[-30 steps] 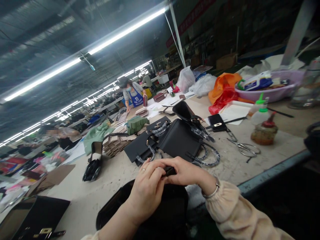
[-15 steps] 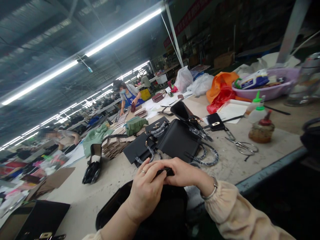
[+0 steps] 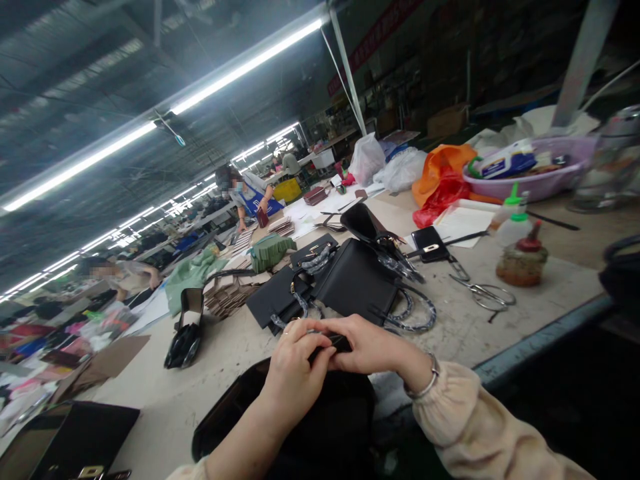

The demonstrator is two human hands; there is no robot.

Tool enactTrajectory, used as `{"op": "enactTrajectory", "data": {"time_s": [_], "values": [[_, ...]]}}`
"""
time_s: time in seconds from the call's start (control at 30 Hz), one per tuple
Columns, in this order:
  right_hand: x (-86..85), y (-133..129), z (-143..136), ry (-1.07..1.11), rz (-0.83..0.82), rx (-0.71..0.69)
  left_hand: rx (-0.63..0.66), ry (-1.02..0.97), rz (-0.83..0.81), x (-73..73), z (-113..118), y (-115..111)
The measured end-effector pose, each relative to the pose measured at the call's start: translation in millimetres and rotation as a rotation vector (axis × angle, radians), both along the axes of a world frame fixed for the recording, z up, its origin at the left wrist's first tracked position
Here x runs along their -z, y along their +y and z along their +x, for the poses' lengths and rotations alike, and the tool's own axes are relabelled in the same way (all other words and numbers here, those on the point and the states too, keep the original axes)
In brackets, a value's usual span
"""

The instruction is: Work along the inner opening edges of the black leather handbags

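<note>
We are pinching a small black leather strap (image 3: 334,344) between our left hand (image 3: 295,373) and right hand (image 3: 369,345), both grips closed on it, above the black handbag (image 3: 330,427) at the counter's (image 3: 465,327) near edge

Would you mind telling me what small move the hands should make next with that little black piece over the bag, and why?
Probably keep the pinch and press the small black piece down onto the black bag. Both the left hand and right hand grip it directly above the bag's top edge.
</note>
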State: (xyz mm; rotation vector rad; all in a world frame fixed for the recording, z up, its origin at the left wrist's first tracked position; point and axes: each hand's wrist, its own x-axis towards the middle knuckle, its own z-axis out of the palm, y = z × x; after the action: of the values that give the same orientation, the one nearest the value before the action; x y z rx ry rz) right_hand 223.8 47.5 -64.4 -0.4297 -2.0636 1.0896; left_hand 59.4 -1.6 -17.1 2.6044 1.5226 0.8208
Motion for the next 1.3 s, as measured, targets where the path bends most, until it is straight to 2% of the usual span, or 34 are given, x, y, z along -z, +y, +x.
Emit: {"op": "enactTrajectory", "data": {"time_s": [0.2,0.5,1.0,1.17,1.3], "values": [[0.6,3.1,15.4,-0.052,0.007,-0.01,-0.062,-0.096,-0.103,-0.7,-1.6,2.2],[1.3,2.4,14.8,-0.086,0.033,0.046,-0.069,-0.133,-0.098,-2.8,0.3,3.4],[1.1,-1.3,11.1,-0.147,0.19,0.181,-0.129,-0.075,-0.153,-3.3,-8.5,0.8],[3.6,-3.9,9.4,-0.202,0.271,0.26,-0.163,0.017,-0.214,-3.8,-16.1,-4.8],[7.9,-5.2,4.0,-0.211,0.337,0.351,-0.153,0.057,-0.182,-1.3,-23.7,-8.2]]}}
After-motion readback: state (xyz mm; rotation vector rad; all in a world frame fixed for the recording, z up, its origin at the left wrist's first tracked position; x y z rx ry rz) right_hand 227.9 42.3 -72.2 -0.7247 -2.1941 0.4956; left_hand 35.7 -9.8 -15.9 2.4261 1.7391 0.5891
